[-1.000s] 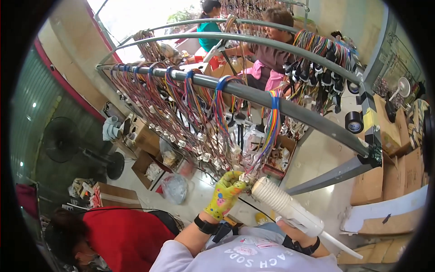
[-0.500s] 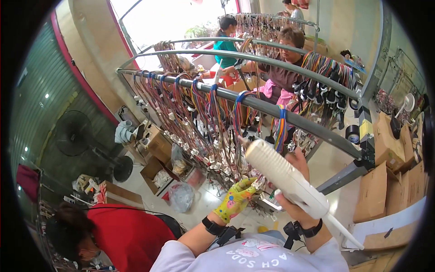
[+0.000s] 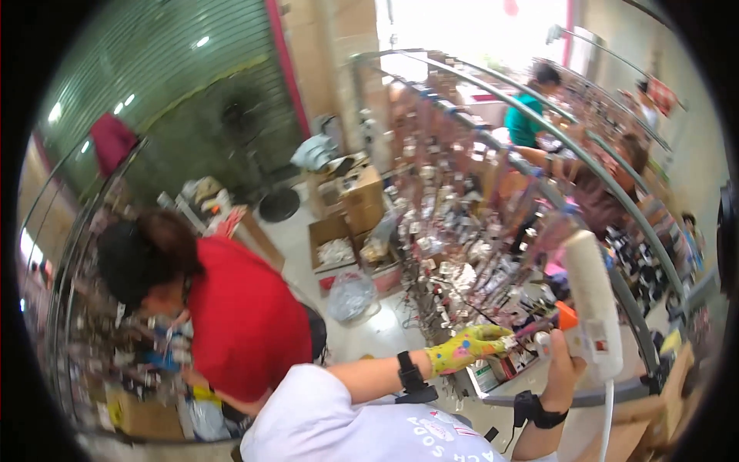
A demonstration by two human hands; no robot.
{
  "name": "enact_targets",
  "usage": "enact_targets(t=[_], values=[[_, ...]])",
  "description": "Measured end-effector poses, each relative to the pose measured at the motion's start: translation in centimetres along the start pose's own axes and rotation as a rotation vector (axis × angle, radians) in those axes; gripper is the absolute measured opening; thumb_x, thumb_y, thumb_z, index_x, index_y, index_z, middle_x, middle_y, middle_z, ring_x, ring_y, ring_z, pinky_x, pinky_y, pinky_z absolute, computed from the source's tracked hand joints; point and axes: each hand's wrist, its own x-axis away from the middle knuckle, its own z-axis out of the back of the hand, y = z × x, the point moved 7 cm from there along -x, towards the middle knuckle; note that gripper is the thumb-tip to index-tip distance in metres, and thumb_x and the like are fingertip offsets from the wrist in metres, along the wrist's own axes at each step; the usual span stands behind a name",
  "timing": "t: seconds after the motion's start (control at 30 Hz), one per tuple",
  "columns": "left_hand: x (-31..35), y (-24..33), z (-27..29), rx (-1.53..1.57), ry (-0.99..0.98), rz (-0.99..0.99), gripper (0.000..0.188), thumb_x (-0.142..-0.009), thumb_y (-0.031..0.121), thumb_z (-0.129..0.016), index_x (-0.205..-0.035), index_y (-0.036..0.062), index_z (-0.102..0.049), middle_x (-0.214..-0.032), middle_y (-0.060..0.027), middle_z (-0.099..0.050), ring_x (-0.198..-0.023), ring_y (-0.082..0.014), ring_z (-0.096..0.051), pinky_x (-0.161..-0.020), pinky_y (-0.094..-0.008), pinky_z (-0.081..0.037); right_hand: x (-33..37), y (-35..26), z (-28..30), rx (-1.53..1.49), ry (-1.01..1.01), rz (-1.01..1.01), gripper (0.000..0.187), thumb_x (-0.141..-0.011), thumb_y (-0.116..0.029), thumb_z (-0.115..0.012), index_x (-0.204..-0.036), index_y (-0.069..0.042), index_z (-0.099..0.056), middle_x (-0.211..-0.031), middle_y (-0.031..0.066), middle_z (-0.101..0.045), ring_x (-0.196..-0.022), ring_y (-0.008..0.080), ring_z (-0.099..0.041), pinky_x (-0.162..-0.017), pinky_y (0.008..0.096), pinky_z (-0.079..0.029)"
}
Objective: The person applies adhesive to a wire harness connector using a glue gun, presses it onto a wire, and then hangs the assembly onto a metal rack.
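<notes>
White gun (image 3: 594,308), long axis pointing forward, sits clasped in the right grip (image 3: 563,369); left grip (image 3: 471,349) pinches a connector (image 3: 509,343) leftward.

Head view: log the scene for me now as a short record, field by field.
Left hand: patterned yellow glove, fingertips at a white connector, grip unclear
Right hand: bare, holding a white glue gun
Ahead: wire bundles hanging on a grey rack, blurred
Left side: person in red top
Floor: clear plastic bag
</notes>
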Motion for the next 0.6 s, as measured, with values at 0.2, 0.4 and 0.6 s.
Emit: enact_targets(t=[0.2,0.4,0.6], values=[[1.1,0.7,0.8,-0.090,-0.057,-0.086,0.046,-0.090,0.031,-0.063,-0.125,0.0024,-0.054,-0.109,-0.0047,-0.061,-0.100,-0.0117,-0.057,-0.083,-0.0274,-0.048,-1.2,0.8,0.5,0.005,0.110,0.205,0.026,-0.081,-0.016,-0.073,-0.090,0.008,-0.067,-0.086,0.0078,-0.064,-0.072,0.0126,-0.059,-0.065,0.0281,-0.049],[2.3,2.0,1.4,-0.060,-0.043,-0.146,0.044,-0.089,0.024,-0.064,-0.124,-0.0001,-0.054,-0.110,-0.0064,-0.061,-0.096,-0.0134,-0.059,-0.082,-0.0284,-0.050,-6.6,4.3,2.8,-0.033,0.063,0.301,0.032,-0.083,-0.017,-0.071,-0.099,0.010,-0.067,-0.088,0.0112,-0.065,-0.075,0.0151,-0.061,-0.068,0.0295,-0.052],[1.8,1.2,1.8,0.007,-0.020,-0.222,0.045,-0.086,0.033,-0.069,-0.115,-0.0006,-0.060,-0.099,-0.0051,-0.064,-0.090,-0.0143,-0.059,-0.078,-0.0297,-0.048,-9.3,7.2,1.7,-0.150,-0.064,0.201,0.036,-0.082,-0.014,-0.071,-0.113,0.003,-0.065,-0.093,0.0131,-0.067,-0.077,0.0158,-0.063,-0.070,0.0297,-0.053]])
